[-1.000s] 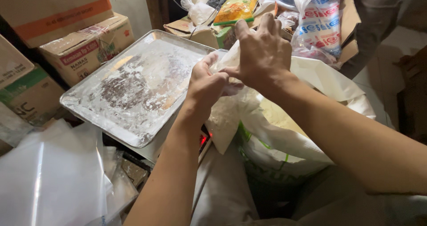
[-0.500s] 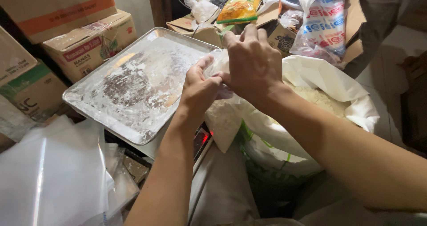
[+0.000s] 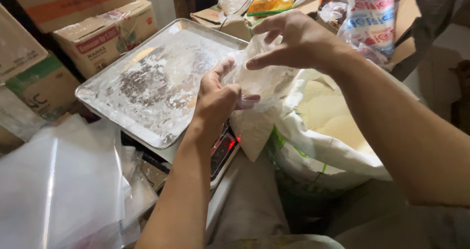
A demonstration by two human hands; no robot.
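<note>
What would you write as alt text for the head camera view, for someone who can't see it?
Two bare hands, left hand and right hand, hold a small clear plastic bag above an open white sack of pale powder. A powder-dusted metal tray sits on a scale to the left, with cardboard boxes behind.

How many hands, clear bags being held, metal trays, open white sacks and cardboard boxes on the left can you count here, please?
Hands: 2, left hand and right hand
Clear bag held between them: 1
Metal tray, dusted with white powder: 1
Open white sack: 1
Cardboard boxes on the left: at least 4, partly cut off
Total: 9
</note>
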